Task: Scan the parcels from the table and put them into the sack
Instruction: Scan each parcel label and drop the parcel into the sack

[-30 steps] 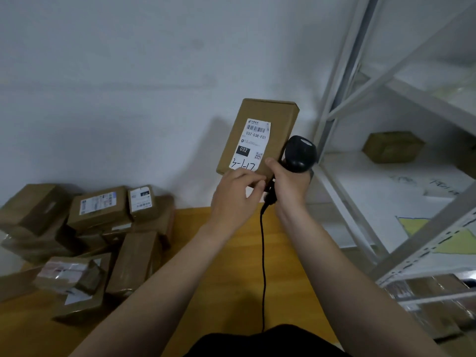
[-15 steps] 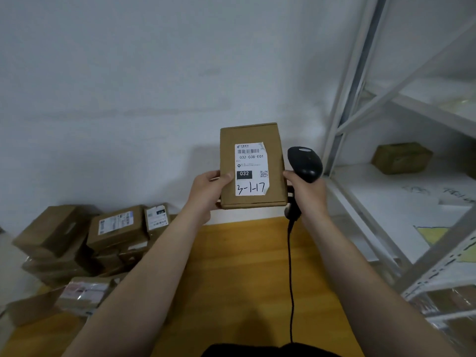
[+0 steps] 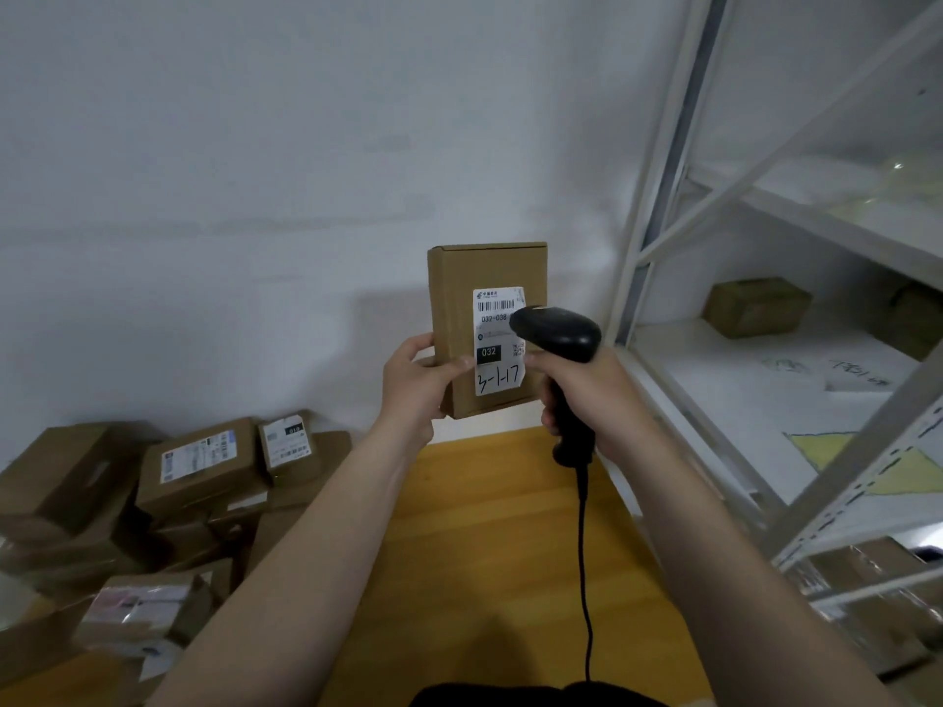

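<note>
We cannot read the whole shipping label (image 3: pixel 494 369): the head of the barcode scanner (image 3: pixel 559 333) covers its right part, and the fine print is too small. On our left hand (image 3: pixel 416 387), the fingers vanish behind the parcel (image 3: pixel 454 298). The parcel pile (image 3: pixel 199 472) is blurred and cropped at the left edge.

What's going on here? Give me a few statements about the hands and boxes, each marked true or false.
1. The left hand holds the parcel upright. True.
2. The right hand grips scissors. False: it grips a black scanner.
3. The scanner's head hides part of the parcel's white label. True.
4. The pile of parcels lies on the right of the table. False: it lies on the left side.
</note>
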